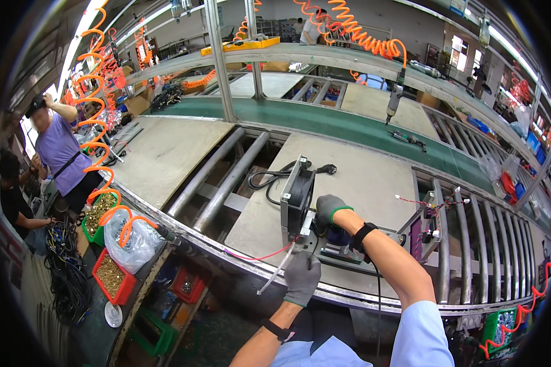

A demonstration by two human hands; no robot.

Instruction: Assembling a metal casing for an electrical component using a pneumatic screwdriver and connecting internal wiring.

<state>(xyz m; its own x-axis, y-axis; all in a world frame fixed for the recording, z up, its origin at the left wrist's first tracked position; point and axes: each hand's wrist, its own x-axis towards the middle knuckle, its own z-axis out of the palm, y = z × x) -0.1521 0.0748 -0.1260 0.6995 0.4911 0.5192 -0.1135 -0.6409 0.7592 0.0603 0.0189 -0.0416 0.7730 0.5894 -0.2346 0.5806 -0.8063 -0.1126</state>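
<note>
A metal-framed assembly with a black fan-like body [298, 199] stands upright on a pale board [349, 162] in front of me. My right hand [332, 208], in a grey glove, is curled at its right side; what its fingers hold is hidden. Lower down, my gloved left hand [302, 278] is closed near the assembly's lower end, beneath a thin black wire; I cannot make out what it grips. A pale narrow strip [277, 269] slants down left of that hand. A pink wire [257, 257] runs leftward from the assembly. Behind it lies a black power cord [272, 177] with a plug.
Metal rollers [232, 183] flank the board. At right stands another bracketed unit [425, 229] with loose wires. A power screwdriver [395, 101] hangs above the green belt [324, 125]. Bins of small brass-coloured parts [111, 276] sit at left, near a person in purple [64, 147].
</note>
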